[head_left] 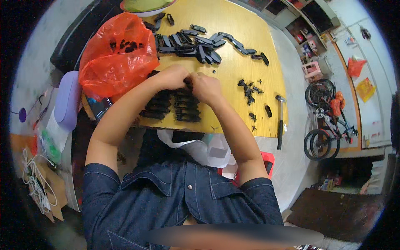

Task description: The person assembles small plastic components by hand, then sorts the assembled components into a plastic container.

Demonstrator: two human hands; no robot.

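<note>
My left hand (176, 76) and my right hand (205, 86) meet over the yellow table (233, 110), fingers closed together. Between the fingertips is a small dark piece, apparently a black plastic part (188, 82), mostly covered by the hands. Just below them lie two stacked rows of black plastic parts, a left row (157, 104) and a right row (186, 109). Farther away, a heap of long black plastic pieces (204, 43) spreads across the table. Small black clips (249, 91) are scattered to the right of my right hand.
An open red plastic bag (118, 62) with black bits inside stands at the left. A hammer (280, 121) lies at the table's right edge. At the far edge sits a green-and-white bowl (146, 7). A lilac case (67, 101) is at far left; bicycles (323, 121) stand right.
</note>
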